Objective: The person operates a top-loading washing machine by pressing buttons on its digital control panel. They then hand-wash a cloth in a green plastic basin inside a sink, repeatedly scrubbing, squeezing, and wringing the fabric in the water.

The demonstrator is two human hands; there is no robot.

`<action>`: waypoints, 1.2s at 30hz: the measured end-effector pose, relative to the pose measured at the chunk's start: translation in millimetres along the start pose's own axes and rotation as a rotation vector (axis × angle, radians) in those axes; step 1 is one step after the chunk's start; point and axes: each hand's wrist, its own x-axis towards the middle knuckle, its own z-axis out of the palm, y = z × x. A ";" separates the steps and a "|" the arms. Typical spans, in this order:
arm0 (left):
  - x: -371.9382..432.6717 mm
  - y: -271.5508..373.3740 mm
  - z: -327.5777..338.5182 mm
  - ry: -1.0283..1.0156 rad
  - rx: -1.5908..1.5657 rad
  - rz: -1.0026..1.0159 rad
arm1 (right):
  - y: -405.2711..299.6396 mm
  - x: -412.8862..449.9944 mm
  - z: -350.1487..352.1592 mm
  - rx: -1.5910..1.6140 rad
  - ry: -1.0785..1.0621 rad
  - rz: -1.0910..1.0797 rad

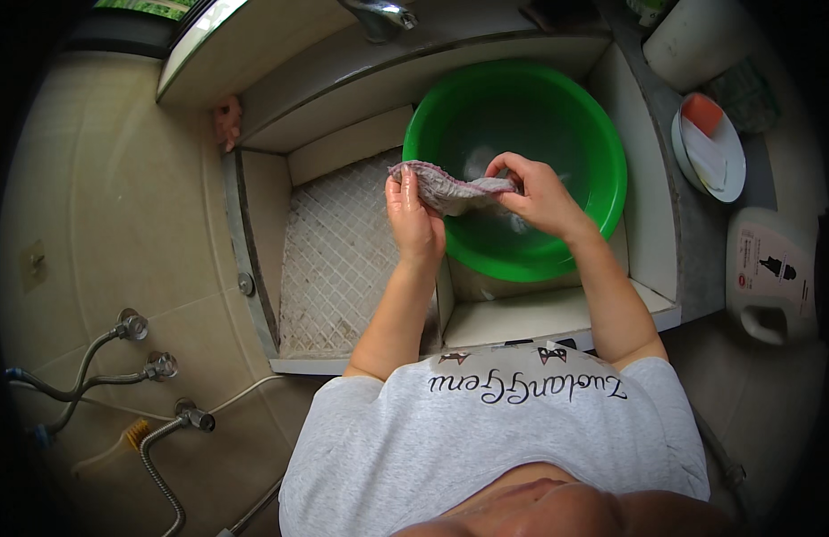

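Note:
A wet greyish cloth with a pinkish-red edge point(448, 191) is stretched between my two hands, above the left part of a round green plastic basin point(615, 194). My left hand point(414, 218) holds one end of it, with the thumb on top, near the basin's left rim. The other end is pinched in the fingers of my right hand point(538, 194), over the basin. Cloudy water point(535, 134) lies in the basin, and something pale shows in it beneath the cloth; what it is, I cannot tell.
The basin stands in a tiled sink beside a ridged washboard slab point(340, 248). A metal faucet point(381, 17) is behind it. On the right ledge are a white bowl point(733, 158) holding an orange-red object, and a large plastic jug point(770, 268). Valves with hoses point(132, 325) project from the left wall.

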 end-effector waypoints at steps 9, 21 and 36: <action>-45.1 -34.1 18.2 -0.081 -0.003 -0.563 | 0.8 -4.1 30.5 -0.390 0.231 -0.257; -43.9 -22.8 28.8 0.033 0.009 -0.502 | 1.4 -2.5 32.6 -0.508 0.285 -0.284; -8.4 -15.0 -4.7 -0.260 0.188 -0.333 | 20.3 9.3 -8.2 0.401 0.216 0.103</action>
